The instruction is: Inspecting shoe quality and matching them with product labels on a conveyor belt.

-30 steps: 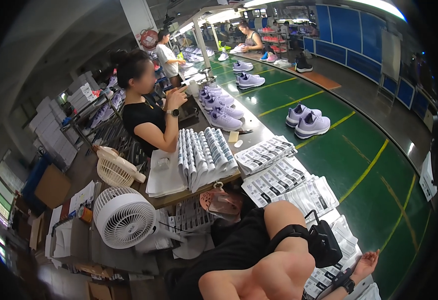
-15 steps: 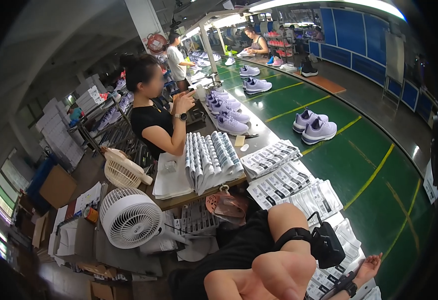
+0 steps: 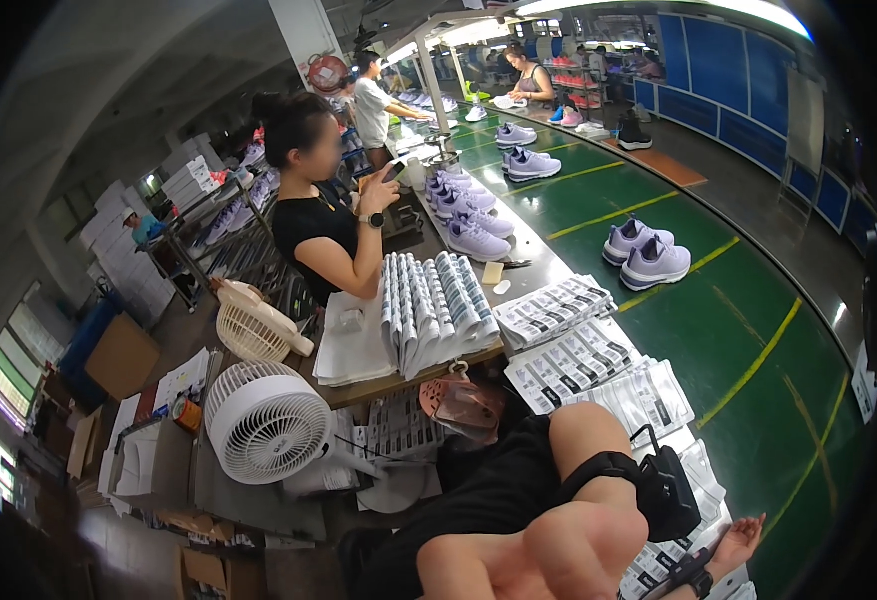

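My right hand point(image 3: 739, 546) rests palm up at the lower right, fingers apart and holding nothing, a black band on its wrist. It lies beside overlapping white printed sheets point(image 3: 584, 370) and the edge of the green belt. My left hand point(image 3: 584, 540) appears large and close at the bottom centre. A black strap with a boxy black device point(image 3: 671, 492) circles the limb just beyond it. Its fingers are mostly turned from view, so whether it grips anything is unclear. Beneath it is black cloth point(image 3: 469, 520).
Lilac sneakers point(image 3: 656, 262) stand on the green belt point(image 3: 739, 340), others point(image 3: 476, 236) along the table. Folded printed sheets point(image 3: 439, 310) are stacked near a co-worker in black point(image 3: 324, 235) who holds a phone point(image 3: 395, 171). A white fan point(image 3: 269, 425) and a cream fan point(image 3: 257, 322) stand left.
The whole view has shifted slightly, moving things rightward in the picture. The co-worker in black now has the phone in clearer view. My right hand stays beside the sheets.
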Action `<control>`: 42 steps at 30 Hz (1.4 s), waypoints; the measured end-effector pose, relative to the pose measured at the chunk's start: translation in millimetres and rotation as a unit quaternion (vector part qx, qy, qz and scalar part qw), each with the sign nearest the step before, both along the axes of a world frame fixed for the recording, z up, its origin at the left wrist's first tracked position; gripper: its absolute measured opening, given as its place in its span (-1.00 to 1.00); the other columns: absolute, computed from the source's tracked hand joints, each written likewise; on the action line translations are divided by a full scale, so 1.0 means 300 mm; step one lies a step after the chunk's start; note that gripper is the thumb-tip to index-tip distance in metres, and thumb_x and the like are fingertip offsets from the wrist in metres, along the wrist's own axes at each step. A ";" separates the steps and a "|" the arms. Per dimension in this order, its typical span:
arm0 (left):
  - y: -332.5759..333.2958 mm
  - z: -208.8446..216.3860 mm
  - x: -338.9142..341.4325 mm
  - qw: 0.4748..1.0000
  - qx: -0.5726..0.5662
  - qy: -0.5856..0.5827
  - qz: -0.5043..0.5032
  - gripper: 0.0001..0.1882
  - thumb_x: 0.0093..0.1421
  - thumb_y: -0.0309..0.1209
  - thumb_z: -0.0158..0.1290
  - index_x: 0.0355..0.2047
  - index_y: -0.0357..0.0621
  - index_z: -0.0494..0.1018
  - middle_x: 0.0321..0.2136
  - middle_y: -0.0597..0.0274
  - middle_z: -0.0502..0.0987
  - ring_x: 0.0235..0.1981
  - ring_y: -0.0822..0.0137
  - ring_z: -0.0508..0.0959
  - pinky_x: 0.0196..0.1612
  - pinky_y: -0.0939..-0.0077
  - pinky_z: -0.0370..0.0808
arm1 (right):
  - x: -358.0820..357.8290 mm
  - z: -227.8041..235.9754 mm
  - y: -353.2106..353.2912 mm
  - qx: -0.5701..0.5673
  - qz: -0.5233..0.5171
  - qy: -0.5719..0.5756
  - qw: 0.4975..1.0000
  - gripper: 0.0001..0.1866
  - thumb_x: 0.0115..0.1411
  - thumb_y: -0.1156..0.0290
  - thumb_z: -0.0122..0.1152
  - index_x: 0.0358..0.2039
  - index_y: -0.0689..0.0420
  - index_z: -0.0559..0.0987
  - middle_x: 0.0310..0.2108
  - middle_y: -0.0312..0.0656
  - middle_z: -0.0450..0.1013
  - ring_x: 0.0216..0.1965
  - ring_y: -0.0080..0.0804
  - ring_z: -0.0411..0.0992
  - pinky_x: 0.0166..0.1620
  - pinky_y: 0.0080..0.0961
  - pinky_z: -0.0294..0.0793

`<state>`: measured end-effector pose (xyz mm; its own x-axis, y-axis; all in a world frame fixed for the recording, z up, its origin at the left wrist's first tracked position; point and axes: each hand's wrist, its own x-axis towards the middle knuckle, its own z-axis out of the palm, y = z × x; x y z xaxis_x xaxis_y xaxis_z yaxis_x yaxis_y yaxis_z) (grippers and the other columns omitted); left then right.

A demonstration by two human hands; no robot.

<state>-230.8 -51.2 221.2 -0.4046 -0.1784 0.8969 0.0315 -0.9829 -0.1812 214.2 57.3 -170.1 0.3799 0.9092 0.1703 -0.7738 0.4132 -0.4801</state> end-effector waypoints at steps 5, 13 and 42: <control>0.011 -0.001 0.102 0.985 -0.086 -0.121 -0.084 -0.87 0.10 -0.21 0.13 -0.38 0.11 0.55 -0.23 0.58 0.39 -0.03 0.52 0.21 -0.14 0.50 0.30 | 0.019 -0.046 0.006 0.009 0.003 0.003 1.000 -0.63 0.29 0.45 -0.11 0.09 0.30 0.31 -0.28 -0.13 0.43 -0.26 -0.42 0.41 -0.12 -0.51 0.45; 0.078 -0.050 0.117 0.928 -0.066 0.021 -0.365 -0.73 -0.02 -0.16 0.28 -0.45 0.02 0.48 -0.17 0.43 0.31 -0.23 0.18 0.34 -0.23 0.41 0.21 | -0.051 0.038 0.001 -0.052 -0.055 0.088 0.993 -0.69 0.26 0.43 -0.06 0.00 0.24 0.40 -0.44 -0.26 0.44 -0.35 -0.44 0.40 -0.25 -0.52 0.42; 0.199 -0.068 0.358 0.842 -0.061 0.008 -0.537 -0.78 0.18 -0.29 0.10 -0.55 -0.11 0.53 -0.59 0.25 0.57 -0.48 0.35 0.48 -0.48 0.64 0.46 | -0.146 0.129 -0.024 -0.113 -0.106 0.088 0.984 -0.73 0.27 0.38 -0.10 -0.07 0.19 0.43 -0.44 -0.28 0.44 -0.38 -0.45 0.43 -0.27 -0.49 0.45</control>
<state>-123.5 8.6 200.8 -0.2608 0.3761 0.8891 -0.8879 -0.4550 -0.0680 170.4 50.2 -131.3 0.5711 0.8130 -0.1133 -0.7611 0.4728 -0.4440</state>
